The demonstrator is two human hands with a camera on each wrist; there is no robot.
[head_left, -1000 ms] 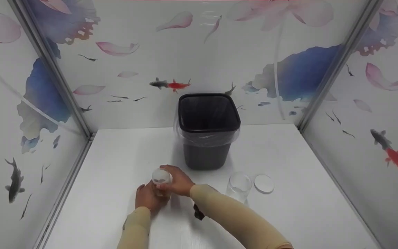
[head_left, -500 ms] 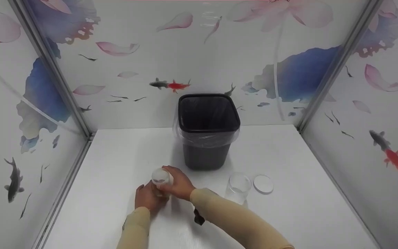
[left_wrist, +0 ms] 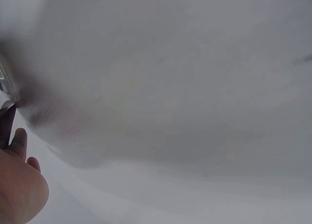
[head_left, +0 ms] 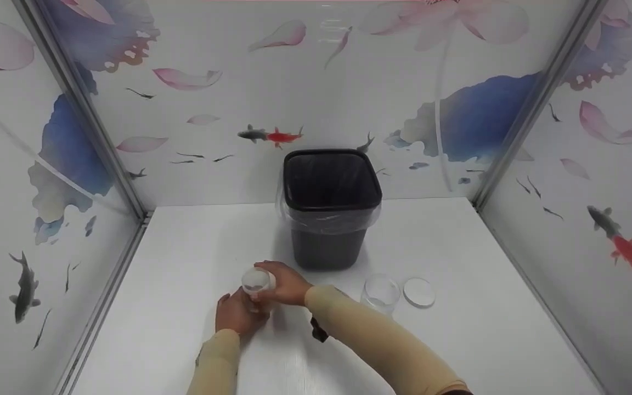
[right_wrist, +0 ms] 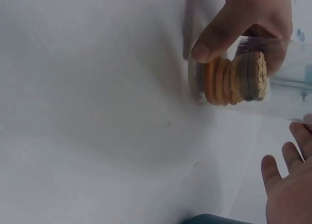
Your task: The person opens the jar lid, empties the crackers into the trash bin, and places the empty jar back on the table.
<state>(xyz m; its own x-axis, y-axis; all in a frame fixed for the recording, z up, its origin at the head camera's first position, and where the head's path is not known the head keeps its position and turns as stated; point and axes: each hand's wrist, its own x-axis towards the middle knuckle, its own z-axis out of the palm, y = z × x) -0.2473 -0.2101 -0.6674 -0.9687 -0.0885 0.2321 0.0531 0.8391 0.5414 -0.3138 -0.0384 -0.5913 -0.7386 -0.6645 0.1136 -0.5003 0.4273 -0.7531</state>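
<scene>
In the head view my left hand (head_left: 239, 314) holds the lower part of a clear jar (head_left: 253, 303). The right wrist view shows the left thumb pressed near the jar's base, beside a stack of round orange-brown biscuits (right_wrist: 234, 80) inside the jar. My right hand (head_left: 286, 284) reaches over from the right. Its thumb and fingers go round the jar's pale round top (head_left: 255, 278). Only some right fingers (right_wrist: 292, 160) show in the right wrist view. At the left edge of the left wrist view, the left hand (left_wrist: 22, 180) appears beside a sliver of the jar.
A dark bin (head_left: 327, 249) with a clear plastic liner (head_left: 333, 220) stands behind the hands. To the right are a second clear jar (head_left: 381, 296) and a flat white round lid (head_left: 419, 292). Patterned panels (head_left: 212, 175) enclose the white table (head_left: 184, 247) at the back and sides.
My right wrist and forearm have shifted slightly away from me, and the right hand has turned a little at the jar's top. The left hand and the jar's place look unchanged.
</scene>
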